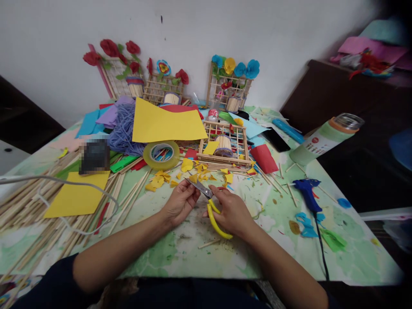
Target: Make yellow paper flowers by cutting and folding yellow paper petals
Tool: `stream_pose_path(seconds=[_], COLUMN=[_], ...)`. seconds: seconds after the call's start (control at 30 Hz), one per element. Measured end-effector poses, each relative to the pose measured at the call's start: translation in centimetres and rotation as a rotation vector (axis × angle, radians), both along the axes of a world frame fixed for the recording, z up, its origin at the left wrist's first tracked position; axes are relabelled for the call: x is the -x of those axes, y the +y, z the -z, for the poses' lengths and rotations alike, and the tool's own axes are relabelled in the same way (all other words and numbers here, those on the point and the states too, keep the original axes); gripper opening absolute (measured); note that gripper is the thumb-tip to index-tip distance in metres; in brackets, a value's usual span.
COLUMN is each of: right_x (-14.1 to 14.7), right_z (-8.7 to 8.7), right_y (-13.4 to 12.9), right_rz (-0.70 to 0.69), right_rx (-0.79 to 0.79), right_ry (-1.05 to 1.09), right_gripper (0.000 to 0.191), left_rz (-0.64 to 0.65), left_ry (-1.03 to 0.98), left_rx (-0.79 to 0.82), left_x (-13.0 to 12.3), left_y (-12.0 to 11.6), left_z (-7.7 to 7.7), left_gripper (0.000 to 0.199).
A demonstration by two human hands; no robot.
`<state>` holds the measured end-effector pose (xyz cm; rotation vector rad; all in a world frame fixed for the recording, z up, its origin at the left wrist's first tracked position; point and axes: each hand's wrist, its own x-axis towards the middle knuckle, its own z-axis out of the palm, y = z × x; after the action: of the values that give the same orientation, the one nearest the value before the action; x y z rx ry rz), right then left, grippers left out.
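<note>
My right hand (232,210) grips a pair of scissors (202,188) with yellow and red handles, the blades pointing up and left. Close to the blade tips, my left hand (183,202) is closed in a pinch. A small yellow paper piece (193,177) shows at its fingertips, partly hidden by the blades. Just beyond both hands lie several yellow paper scraps (157,181). Behind these, a stick lattice (246,148) with a small round stick pot (223,145) lies on the table.
A roll of tape (147,155), a yellow sheet (167,124) and purple yarn (124,128) lie beyond. Thin sticks (28,206) cover the left side, crossed by a cable (80,183). On the right are a blue glue gun (307,193), bottle (322,141) and phone (276,139).
</note>
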<state>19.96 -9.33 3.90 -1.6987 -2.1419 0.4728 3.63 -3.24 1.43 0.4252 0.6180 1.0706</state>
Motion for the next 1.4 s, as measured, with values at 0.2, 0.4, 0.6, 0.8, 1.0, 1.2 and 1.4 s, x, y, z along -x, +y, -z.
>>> stream_pose_path(seconds=[0.2,0.4,0.6,0.8,1.0,1.2,1.4], right_x=[-0.2,-0.4,-0.6,-0.8,-1.0,-1.0,-1.0], right_z=[-0.1,-0.4,-0.5,-0.8,-1.1,-1.0,-0.7], right_y=[-0.1,0.0,0.0,0.0,0.1,0.1,0.3], right_rz=[-0.021,-0.029,-0.041,-0.057,-0.081,-0.075,-0.026], right_rx=[0.012,0.032,0.047,0.061,0.091,0.105,0.092], right_ry=[0.054,0.075,0.094,0.11,0.11,0.079,0.062], right_gripper=[0.061,0.056,0.054,0.046,0.039,0.039,0.033], left_rz=[0.011,0.039,0.084,0.133,0.257,0.346,0.3], left_ry=[0.023,0.099,0.205,0.335,0.486,0.566,0.627], left_rx=[-0.041,-0.106,-0.194,-0.26,-0.364,-0.398,-0.444], left_x=[0.1,0.6,1.4,2.3,3.7,4.5,4.4], left_y=[0.1,0.5,1.1,2.1,3.5,4.4,4.5], left_z=[-0.3,-0.4,-0.5,-1.1,-1.3,-1.4,-1.0], left_gripper=[0.025,0.021,0.017,0.02,0.015,0.012,0.012])
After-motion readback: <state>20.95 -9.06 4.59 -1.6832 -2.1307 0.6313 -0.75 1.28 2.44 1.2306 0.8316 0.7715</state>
